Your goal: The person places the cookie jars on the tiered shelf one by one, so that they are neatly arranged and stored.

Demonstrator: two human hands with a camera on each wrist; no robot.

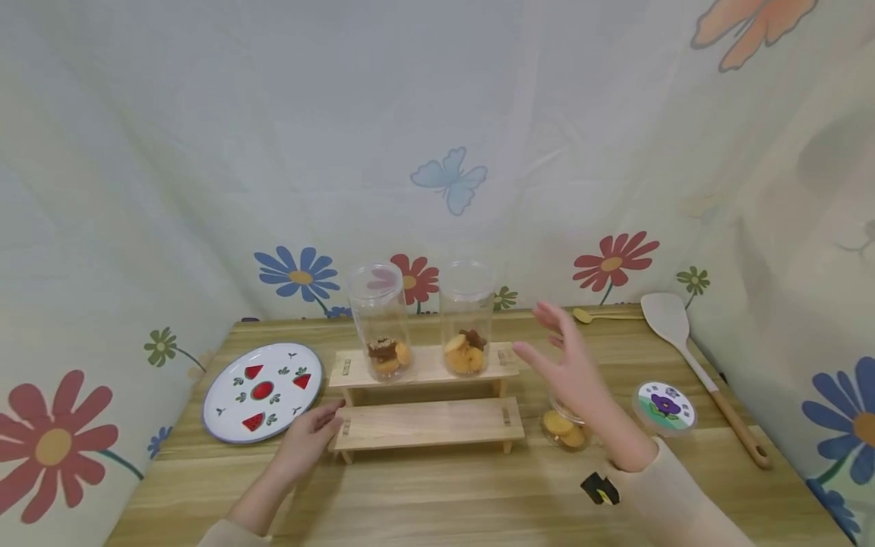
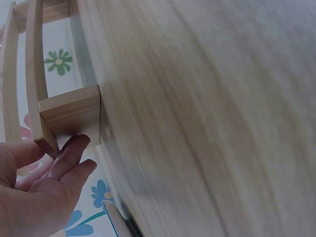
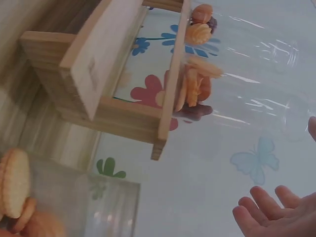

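Stepped wooden stand (image 1: 431, 424) pinched at left end

At lower left, a plate (image 1: 229, 380) is seen; at lower centre, the stand's near step is grasped by the left hand (image 1: 311, 441), and two tall jars (image 1: 379, 323) are borne on its back step. At lower right, the right hand (image 1: 570, 372) is raised, fingers released, near a cookie jar (image 1: 566, 431)

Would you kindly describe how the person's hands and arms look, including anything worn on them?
The left hand and right hand are ungloved. The left cream fabric sleeve and the right cream fabric sleeve look plain and end short of the hands. A small black angular item, marked yellow, shows beside the right sleeve; its nature is unclear.
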